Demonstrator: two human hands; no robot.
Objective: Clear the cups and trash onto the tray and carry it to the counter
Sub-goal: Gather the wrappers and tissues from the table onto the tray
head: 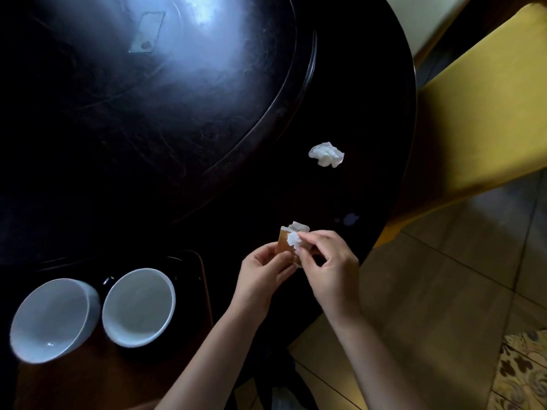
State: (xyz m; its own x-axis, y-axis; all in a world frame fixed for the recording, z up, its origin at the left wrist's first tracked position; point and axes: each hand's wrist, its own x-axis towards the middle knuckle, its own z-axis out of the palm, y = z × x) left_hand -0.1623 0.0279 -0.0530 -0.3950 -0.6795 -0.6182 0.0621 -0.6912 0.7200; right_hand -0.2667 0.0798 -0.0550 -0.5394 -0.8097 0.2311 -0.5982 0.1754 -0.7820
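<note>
1. No writing readable anywhere; small brown packet (284, 243) unlabeled as far as visible, pale rectangular card (147, 32) lying on the raised inner disc (148, 99) too blurred to read.
2. Left hand (260, 273) pinching the brown packet from below, above the dark tabletop (370, 119) near its right edge.
3. Right hand (328, 258) pinching a small white paper scrap (294, 238) against the packet's top, fingertips pressed together.
4. Crumpled white napkin (326, 154) lying alone on the tabletop, beyond the hands, close to the curved rim and apart from everything else.
5. Two white cups (56, 318) and (139, 306) standing upright, side by side, almost touching, on a dark tray (204, 279) at lower left.
6. Open dark surface between tray and hands; yellow chair (479, 108) just beside the tabletop's right edge, tiled floor (444, 291) below.
</note>
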